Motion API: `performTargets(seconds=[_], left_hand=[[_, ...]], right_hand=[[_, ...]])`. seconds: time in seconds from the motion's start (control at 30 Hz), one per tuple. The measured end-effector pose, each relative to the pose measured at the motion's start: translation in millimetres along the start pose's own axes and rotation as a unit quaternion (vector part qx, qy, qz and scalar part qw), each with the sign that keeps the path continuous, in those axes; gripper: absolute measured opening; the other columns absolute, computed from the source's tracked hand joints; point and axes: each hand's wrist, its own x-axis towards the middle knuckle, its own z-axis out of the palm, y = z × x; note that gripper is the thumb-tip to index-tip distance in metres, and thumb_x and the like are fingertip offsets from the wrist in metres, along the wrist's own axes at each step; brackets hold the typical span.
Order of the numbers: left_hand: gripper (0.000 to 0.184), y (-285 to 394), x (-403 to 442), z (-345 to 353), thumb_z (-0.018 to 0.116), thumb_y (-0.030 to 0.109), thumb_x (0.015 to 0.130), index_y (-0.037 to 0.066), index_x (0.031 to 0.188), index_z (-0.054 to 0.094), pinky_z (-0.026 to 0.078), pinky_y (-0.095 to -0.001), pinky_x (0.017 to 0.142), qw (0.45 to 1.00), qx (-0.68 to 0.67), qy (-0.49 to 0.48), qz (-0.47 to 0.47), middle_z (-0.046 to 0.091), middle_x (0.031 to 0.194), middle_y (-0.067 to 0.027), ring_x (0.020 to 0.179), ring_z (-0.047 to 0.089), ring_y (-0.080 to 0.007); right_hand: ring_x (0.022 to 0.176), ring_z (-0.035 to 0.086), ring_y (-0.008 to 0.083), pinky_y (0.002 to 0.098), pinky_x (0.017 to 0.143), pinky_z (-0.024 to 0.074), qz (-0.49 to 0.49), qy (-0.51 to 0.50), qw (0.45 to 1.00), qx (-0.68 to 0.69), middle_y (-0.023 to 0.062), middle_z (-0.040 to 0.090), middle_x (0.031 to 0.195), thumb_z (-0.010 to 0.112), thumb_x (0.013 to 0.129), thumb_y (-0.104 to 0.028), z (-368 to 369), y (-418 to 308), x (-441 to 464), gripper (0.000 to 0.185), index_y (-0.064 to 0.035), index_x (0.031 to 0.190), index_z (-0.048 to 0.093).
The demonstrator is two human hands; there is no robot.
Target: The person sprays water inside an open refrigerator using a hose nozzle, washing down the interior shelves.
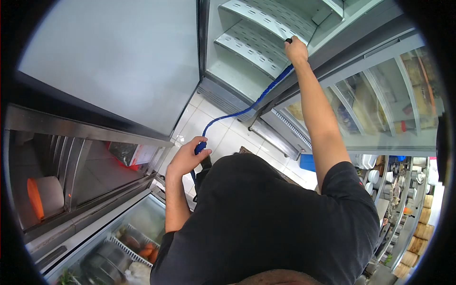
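My right hand (297,50) reaches up into an open fridge cabinet and is closed around the end of a blue fabric-covered hose. A small black nozzle tip (288,41) sticks out of that fist, close to the perforated metal shelves (256,45). From there the blue hose (259,99) sags down and left over the floor. My left hand (187,156) is closed on a bunched stretch of it, low in front of my body. More hose hangs below that hand, partly hidden.
On the left stands a large grey cabinet door (114,61). A glass-door fridge (365,104) with stocked shelves is on the right. Lower left, a glass-fronted unit (109,242) holds baskets of food. White floor tiles (228,135) and a blue container (308,162) show below.
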Motion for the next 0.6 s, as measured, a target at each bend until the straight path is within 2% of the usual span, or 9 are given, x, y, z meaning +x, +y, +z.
performTargets(seconds=[0.1, 0.2, 0.3, 0.4, 0.5, 0.53, 0.6], left_hand=[[0.044, 7, -2, -6, 0.075, 0.028, 0.096, 0.008, 0.133, 0.060, 0.053, -0.0326, 0.079, 1.000, -0.004, 0.000, -0.021, 0.073, 0.102, -0.0108, 0.088, 0.065, -0.0172], [0.045, 11, -6, -9, 0.075, 0.028, 0.096, 0.007, 0.133, 0.061, 0.053, -0.0323, 0.078, 0.999, 0.020, 0.002, -0.031, 0.072, 0.100, -0.0108, 0.086, 0.065, -0.0168], [0.045, 7, -11, -6, 0.076, 0.027, 0.096, 0.006, 0.132, 0.061, 0.052, -0.0320, 0.077, 0.999, 0.014, 0.008, -0.034, 0.073, 0.098, -0.0106, 0.085, 0.065, -0.0167], [0.044, 7, -13, -5, 0.075, 0.026, 0.096, 0.007, 0.133, 0.061, 0.052, -0.0313, 0.076, 0.999, 0.009, 0.014, -0.030, 0.073, 0.098, -0.0097, 0.085, 0.065, -0.0161], [0.048, 7, -14, -1, 0.076, 0.032, 0.094, 0.006, 0.131, 0.061, 0.052, -0.0327, 0.073, 0.998, -0.037, 0.044, -0.014, 0.069, 0.089, -0.0091, 0.079, 0.062, -0.0164], [0.042, 12, -14, 1, 0.074, 0.025, 0.095, 0.006, 0.130, 0.061, 0.052, -0.0322, 0.075, 0.998, -0.038, 0.053, -0.019, 0.069, 0.091, -0.0083, 0.080, 0.062, -0.0159], [0.038, 32, -10, 5, 0.072, 0.021, 0.096, 0.007, 0.130, 0.062, 0.051, -0.0315, 0.076, 0.994, -0.070, 0.088, -0.004, 0.069, 0.093, -0.0078, 0.081, 0.062, -0.0154]], right_hand=[[0.107, 0.069, 0.0445, 0.0513, 0.094, 0.0551, -0.008, 0.008, 1.000, 0.014, 0.0257, 0.073, 0.110, 0.071, 0.093, -0.029, 1, 3, 2, 0.036, -0.0021, 0.116, 0.068], [0.108, 0.069, 0.0434, 0.0506, 0.095, 0.0549, -0.022, 0.005, 1.000, 0.016, 0.0251, 0.073, 0.110, 0.072, 0.093, -0.029, 2, 8, 3, 0.036, -0.0031, 0.117, 0.068], [0.114, 0.068, 0.0405, 0.0482, 0.099, 0.0529, -0.005, -0.017, 1.000, 0.012, 0.0226, 0.073, 0.117, 0.073, 0.092, -0.035, 0, 7, 6, 0.044, -0.0066, 0.125, 0.068], [0.111, 0.069, 0.0416, 0.0503, 0.095, 0.0540, 0.031, 0.015, 0.999, 0.023, 0.0249, 0.073, 0.111, 0.070, 0.095, -0.031, -2, 1, 2, 0.038, -0.0024, 0.120, 0.067], [0.104, 0.072, 0.0400, 0.0473, 0.087, 0.0569, 0.079, 0.030, 0.983, 0.162, 0.0266, 0.073, 0.109, 0.067, 0.097, -0.031, 12, 10, 9, 0.038, 0.0001, 0.118, 0.067], [0.082, 0.073, 0.0300, 0.0416, 0.066, 0.0575, 0.111, 0.003, 0.965, 0.236, 0.0212, 0.074, 0.095, 0.066, 0.099, -0.032, -6, -4, -6, 0.037, 0.0029, 0.112, 0.067], [0.070, 0.065, 0.0213, 0.0360, 0.055, 0.0517, 0.128, -0.035, 0.891, 0.435, 0.0144, 0.069, 0.088, 0.064, 0.101, -0.032, 11, 1, -14, 0.035, 0.0030, 0.109, 0.066]])
